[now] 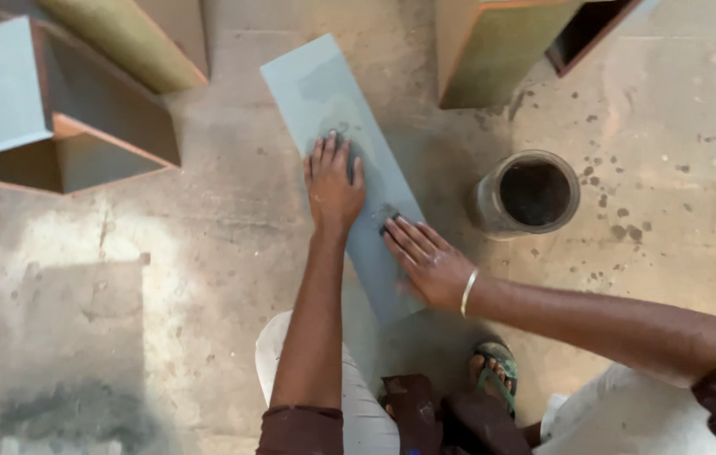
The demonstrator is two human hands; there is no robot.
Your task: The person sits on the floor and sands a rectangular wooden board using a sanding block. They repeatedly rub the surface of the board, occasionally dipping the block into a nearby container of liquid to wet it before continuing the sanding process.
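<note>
Under your two palms lies a long grey board [337,109], flat on the concrete floor [206,278] and running away from you at a slant. Your left hand [333,187] presses on the middle of the board with the fingers stretched out and close together; it grips nothing, it only lies flat on the painted face. Your right hand [427,263] rests on the nearer part of the board, just beside the left one, also open and flat, with the fingertips touching a small dark smear on the surface. On your right wrist you wear a thin metal bangle [468,291].

To the right of your right hand, near the board but not touching it, stands a round tin [529,194] with something dark inside. Beyond your left hand, well apart to the left, sits a grey box-shaped cabinet piece [29,101] with brown edges, and next to it a yellowish panel [135,38]. Beyond the tin stands another greenish cabinet piece [493,46]. Below your right hand, close to the near end of the board, you see your foot in a sandal [493,371].
</note>
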